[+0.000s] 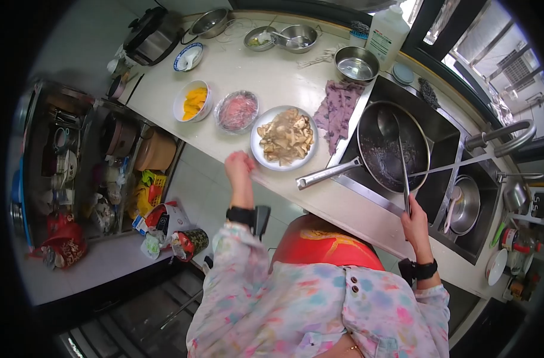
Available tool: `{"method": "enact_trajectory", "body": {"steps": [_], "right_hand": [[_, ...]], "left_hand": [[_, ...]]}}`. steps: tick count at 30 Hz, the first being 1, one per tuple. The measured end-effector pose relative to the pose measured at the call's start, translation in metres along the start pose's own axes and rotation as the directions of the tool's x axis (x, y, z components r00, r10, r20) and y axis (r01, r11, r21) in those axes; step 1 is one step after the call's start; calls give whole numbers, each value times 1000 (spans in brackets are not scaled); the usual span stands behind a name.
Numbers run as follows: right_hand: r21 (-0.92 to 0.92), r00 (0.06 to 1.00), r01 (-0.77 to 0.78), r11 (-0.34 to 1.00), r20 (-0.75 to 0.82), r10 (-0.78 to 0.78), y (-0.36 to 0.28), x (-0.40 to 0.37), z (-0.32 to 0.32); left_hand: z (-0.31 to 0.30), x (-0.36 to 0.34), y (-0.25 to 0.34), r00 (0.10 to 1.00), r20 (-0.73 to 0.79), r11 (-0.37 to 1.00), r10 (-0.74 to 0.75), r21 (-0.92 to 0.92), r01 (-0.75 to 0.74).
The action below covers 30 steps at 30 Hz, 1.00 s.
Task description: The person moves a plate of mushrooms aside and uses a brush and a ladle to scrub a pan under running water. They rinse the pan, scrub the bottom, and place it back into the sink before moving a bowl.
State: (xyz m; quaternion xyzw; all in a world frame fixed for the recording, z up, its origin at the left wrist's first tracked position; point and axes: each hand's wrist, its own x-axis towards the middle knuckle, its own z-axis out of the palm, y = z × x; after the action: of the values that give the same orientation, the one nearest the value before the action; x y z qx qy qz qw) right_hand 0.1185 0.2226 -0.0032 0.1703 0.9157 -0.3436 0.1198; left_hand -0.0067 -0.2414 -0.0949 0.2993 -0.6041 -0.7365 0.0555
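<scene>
In the sink on the right rests a dark frying pan (379, 152), its metal handle toward the counter's front edge. My right hand (416, 224) is wrapped round the handle of a ladle (401, 155), whose bowl lies inside the pan. A stream of water runs from the faucet (504, 140) into the pan. My left hand (240, 164) has its fingers curled at the counter's front edge, close to a white plate (257, 156) of sliced mushrooms (285, 137). Whether that hand holds anything is too blurred to tell.
Left of the plate are a plastic-covered bowl of meat (237, 111) and a bowl of yellow pieces (194, 104). A purple cloth (338, 110) lies beside the sink. Metal bowls (356, 63) and a large bottle (388, 37) stand behind. Another basin (464, 206) sits in the right sink.
</scene>
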Motion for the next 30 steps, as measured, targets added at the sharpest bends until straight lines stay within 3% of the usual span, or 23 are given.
{"method": "enact_trajectory", "body": {"steps": [3, 6, 7, 10, 13, 14, 16, 19, 20, 22, 26, 29, 30], "right_hand": [[46, 998, 10, 999, 68, -13, 3, -30, -13], [64, 993, 46, 997, 104, -53, 1, -65, -29], [49, 992, 38, 998, 115, -43, -4, -76, -36], [-68, 994, -22, 997, 106, 30, -12, -100, -52], [-230, 998, -13, 973, 51, 25, -9, -105, -59], [-231, 1000, -11, 973, 3, 12, -4, -102, -56], [-232, 996, 13, 973, -79, -32, 12, -85, -41], [-232, 987, 6, 973, -153, -43, 33, -46, -17], [-214, 979, 42, 976, -188, -83, 36, -31, -11], [-68, 986, -31, 997, -164, 20, 27, -2, -5], [119, 978, -206, 971, 24, 205, -14, 3, -13], [144, 952, -279, 949, 175, 253, -16, -24, -30], [156, 988, -115, 981, 124, 96, 6, -35, -29]], "left_hand": [[21, 47, 33, 963, -75, 937, -258, -261, 230], [12, 108, 11, 968, 80, 902, -240, -349, 252], [18, 105, 34, 949, 70, 886, -308, -341, 313], [29, 144, 40, 956, 130, 858, -262, -422, 292], [50, 117, 70, 969, 132, 973, -208, -72, 219], [60, 93, 82, 973, 62, 963, -224, 167, 211], [63, 76, 72, 964, 176, 856, -197, 511, 81], [49, 50, 42, 925, 377, 838, -53, 521, -165], [45, 47, 38, 927, 371, 833, -48, 528, -168], [38, 44, 33, 933, 357, 822, -34, 541, -177], [15, 39, 18, 989, 139, 891, -52, 454, -17], [7, 10, 36, 981, 106, 946, -162, 301, 124], [5, 0, 38, 987, 62, 961, -151, 244, 131]]}}
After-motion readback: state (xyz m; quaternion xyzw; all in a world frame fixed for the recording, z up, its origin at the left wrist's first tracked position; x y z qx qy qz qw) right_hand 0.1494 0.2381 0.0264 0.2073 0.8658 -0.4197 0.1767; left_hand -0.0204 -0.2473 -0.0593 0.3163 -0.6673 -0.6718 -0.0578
